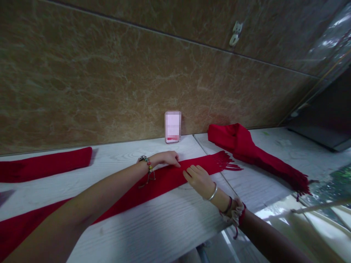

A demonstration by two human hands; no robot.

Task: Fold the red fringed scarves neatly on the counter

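A long red scarf lies flat across the white table, its fringed end pointing right. My left hand rests at the scarf's upper edge, fingers curled together and thumb on the cloth; whether it pinches any fabric is too small to tell. Just to the right, my right hand is bent over the scarf's lower edge, fingertips curled down onto the cloth. What lies under those fingertips is hidden. The two hands are close but apart.
Another red scarf lies folded at the right, fringe over the table's edge. More folded red cloth is at the left. A phone leans against the brown marbled wall. The white table has a seam.
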